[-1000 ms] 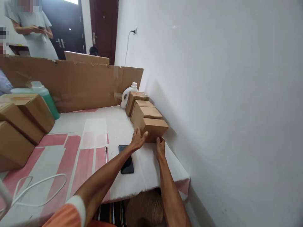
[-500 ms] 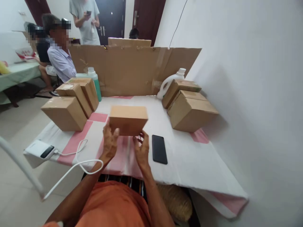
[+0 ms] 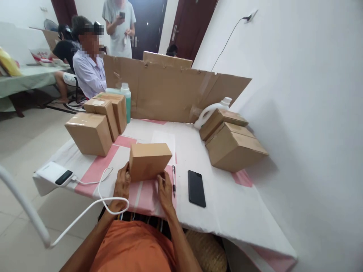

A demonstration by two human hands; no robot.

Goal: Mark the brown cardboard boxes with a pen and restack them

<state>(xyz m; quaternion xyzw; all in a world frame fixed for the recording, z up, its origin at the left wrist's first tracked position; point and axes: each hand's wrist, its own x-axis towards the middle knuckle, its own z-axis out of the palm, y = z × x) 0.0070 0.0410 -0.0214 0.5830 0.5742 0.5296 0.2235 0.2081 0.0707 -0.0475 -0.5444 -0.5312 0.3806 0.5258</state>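
A small brown cardboard box (image 3: 149,162) is between my two hands at the middle of the table's near side. My left hand (image 3: 123,184) presses on its left face, and my right hand (image 3: 165,190) grips its lower right corner. The box's underside is hidden, so I cannot tell whether it rests on the cloth. Just right of my right hand lies a pen (image 3: 174,181). Farther right is a black phone (image 3: 196,188), lying flat. A sheet of white paper (image 3: 164,138) shows behind the box.
Several cardboard boxes (image 3: 90,134) stand at the left, with a green bottle (image 3: 128,105) behind. More boxes (image 3: 236,147) and a white jug (image 3: 211,113) are by the wall. A cardboard panel (image 3: 170,94) closes the back. A white cable (image 3: 96,200) runs from a power bank (image 3: 53,175) over my left forearm.
The cardboard box has come nearer to me and turned slightly, with both hands now against it. The pen has come into sight beside it. My view has shifted a little left.
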